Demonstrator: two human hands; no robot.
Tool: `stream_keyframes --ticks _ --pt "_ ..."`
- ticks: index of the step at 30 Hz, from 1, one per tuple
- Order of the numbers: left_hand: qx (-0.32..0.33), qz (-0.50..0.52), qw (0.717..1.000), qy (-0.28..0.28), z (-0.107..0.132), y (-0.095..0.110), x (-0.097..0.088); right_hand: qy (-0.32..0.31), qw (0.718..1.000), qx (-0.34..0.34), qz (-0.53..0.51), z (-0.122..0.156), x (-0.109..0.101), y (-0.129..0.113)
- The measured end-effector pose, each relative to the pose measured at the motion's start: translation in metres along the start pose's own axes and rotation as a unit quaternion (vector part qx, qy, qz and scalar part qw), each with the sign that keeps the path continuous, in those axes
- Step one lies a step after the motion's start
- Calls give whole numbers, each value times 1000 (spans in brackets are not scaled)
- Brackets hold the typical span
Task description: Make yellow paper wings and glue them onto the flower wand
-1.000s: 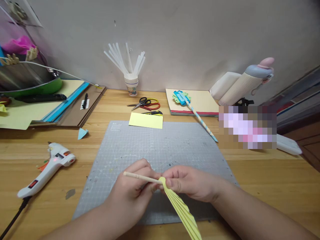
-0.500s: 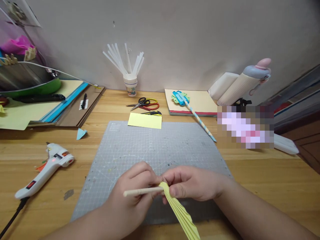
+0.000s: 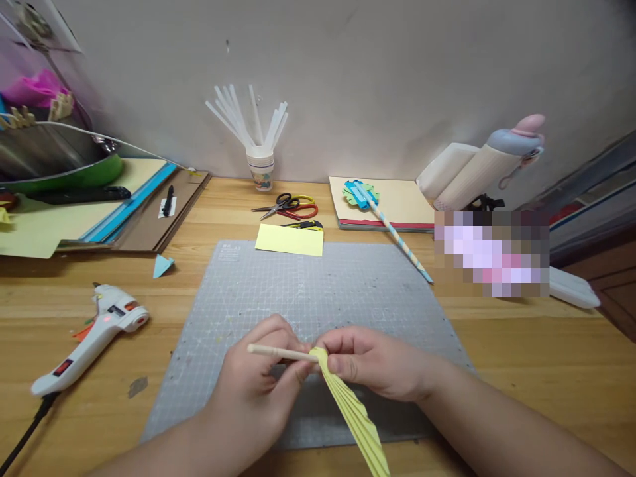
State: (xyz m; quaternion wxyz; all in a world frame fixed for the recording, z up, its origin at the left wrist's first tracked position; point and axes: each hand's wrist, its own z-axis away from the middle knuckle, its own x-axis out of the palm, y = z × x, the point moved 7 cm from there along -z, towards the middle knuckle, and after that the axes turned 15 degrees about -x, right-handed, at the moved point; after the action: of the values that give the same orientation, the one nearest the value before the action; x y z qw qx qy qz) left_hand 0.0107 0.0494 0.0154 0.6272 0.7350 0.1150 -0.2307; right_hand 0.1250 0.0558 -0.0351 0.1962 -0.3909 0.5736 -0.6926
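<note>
A wooden table backs onto a plain grey wall. Above the near half of the cutting mat, a pale stick is held with a pleated yellow paper strip at its right end. The left hand has its fingers closed on the stick beside the paper; the right hand pinches the strip between thumb and fingers. The folding looks done and one end of the strip bends around the stick; the rest hangs unwound past the mat's near edge, its tip out of view. Whether glue holds the join cannot be told.

A flat yellow sheet, unpleated, overlaps the mat's far edge, with scissors just beyond. A glue gun lies off the mat's left edge. Toward the table's back right, a striped paper rod with a blue-green head leans on a book.
</note>
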Motion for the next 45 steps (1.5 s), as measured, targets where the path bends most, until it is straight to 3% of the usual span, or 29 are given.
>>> stream_keyframes --ticks 4,9,14,19,24,27,31,34,38,45 --pt "-75 9 997 -21 -7 -9 1 30 999 -12 -20 -4 -4 2" --pt "-96 9 984 -152 -18 -4 -3 41 997 -5 -67 -4 -6 8" --pt "-114 -22 957 -267 -19 0 -10 -10 997 23 -68 0 2 8" --pt "-67 -25 928 -366 -7 8 -3 -98 990 66 -74 6 18 8" --pt "-174 93 868 -457 5 -6 17 -139 977 98 -129 10 30 17" --pt "-161 167 860 -454 1 -6 23 -127 974 92 -163 10 30 19" --pt "-95 201 894 -389 -11 -4 20 -94 968 77 -220 8 30 18" --pt "-39 213 882 -419 -10 1 24 -105 957 72 -259 8 38 19" --pt "-39 247 855 -455 -5 2 28 -87 958 54 -269 7 45 19" --pt "-42 217 877 -427 -4 4 24 -21 946 28 -323 4 42 13"
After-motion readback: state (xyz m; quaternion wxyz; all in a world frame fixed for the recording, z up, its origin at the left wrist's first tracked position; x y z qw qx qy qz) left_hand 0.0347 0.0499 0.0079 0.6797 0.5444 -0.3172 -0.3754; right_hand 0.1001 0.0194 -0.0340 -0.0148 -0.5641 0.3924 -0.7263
